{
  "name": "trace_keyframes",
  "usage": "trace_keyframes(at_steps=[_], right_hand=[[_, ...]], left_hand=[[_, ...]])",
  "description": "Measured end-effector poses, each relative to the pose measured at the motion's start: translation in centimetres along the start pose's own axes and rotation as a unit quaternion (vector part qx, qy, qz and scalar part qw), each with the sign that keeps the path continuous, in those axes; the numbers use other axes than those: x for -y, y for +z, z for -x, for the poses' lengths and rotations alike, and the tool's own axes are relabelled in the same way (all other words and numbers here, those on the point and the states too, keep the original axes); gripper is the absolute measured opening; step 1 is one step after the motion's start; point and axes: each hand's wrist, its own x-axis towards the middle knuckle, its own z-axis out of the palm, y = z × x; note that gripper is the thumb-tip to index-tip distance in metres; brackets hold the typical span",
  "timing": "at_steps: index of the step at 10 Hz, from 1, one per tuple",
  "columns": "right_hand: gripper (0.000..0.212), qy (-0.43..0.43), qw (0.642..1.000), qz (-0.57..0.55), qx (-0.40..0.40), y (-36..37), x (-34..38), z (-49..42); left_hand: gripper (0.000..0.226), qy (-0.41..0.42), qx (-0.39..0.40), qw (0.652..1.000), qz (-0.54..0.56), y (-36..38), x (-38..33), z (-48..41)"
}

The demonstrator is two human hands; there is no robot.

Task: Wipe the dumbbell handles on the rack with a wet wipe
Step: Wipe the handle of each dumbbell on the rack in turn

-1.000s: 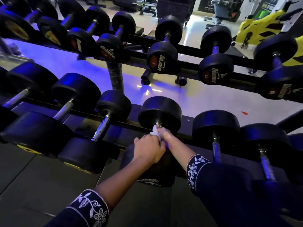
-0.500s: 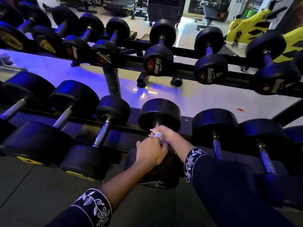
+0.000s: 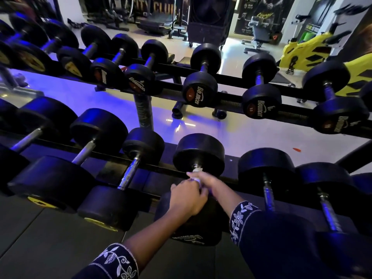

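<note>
Wipe pokes from right hand's grip, left hand gripping same dumbbell.

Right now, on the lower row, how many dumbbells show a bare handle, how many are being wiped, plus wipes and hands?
Bare-handled dumbbells: 5
Wiped dumbbell: 1
Wet wipe: 1
Hands, left hand and right hand: 2
Total: 9
</note>
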Motion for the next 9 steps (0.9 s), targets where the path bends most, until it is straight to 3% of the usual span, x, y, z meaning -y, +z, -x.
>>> trace_keyframes(at_steps=[1, 2, 3, 4, 5, 6, 7, 9], right_hand=[[0.040, -0.004, 0.999, 0.047, 0.002, -0.7, -2.3, -1.2], [0.019, -0.026, 1.000, 0.007, 0.002, -1.4, -1.5, 1.9], [0.021, -0.022, 0.992, -0.121, -0.040, -1.5, 1.0, 2.6], [0.052, -0.048, 0.996, -0.038, -0.071, -0.6, 2.2, 2.4], [0.023, -0.124, 0.947, 0.246, -0.167, -0.4, 1.0, 2.6], [0.025, -0.200, 0.903, 0.306, -0.225, -1.2, -0.7, 2.5], [0.020, -0.221, 0.895, 0.326, -0.208, -1.2, -0.4, 2.8], [0.017, -0.241, 0.889, 0.266, -0.286, -0.8, 0.9, 1.7]], left_hand=[[0.038, 0.035, 0.002, 0.999, 0.016, 0.2, 0.8, 0.3], [0.039, 0.049, 0.017, 0.998, 0.026, 0.0, 1.4, 0.2], [0.042, 0.032, 0.031, 0.999, 0.024, -0.4, 1.2, 0.0], [0.043, -0.011, 0.031, 0.998, 0.055, -0.6, 1.2, -0.2], [0.042, -0.028, 0.020, 0.996, 0.082, -0.6, 1.4, -0.2], [0.040, -0.027, 0.012, 0.995, 0.093, -0.6, 1.5, -0.2], [0.039, -0.025, 0.012, 0.996, 0.088, -0.6, 1.5, -0.3], [0.034, -0.015, 0.010, 0.995, 0.095, -0.5, 1.6, -0.4]])
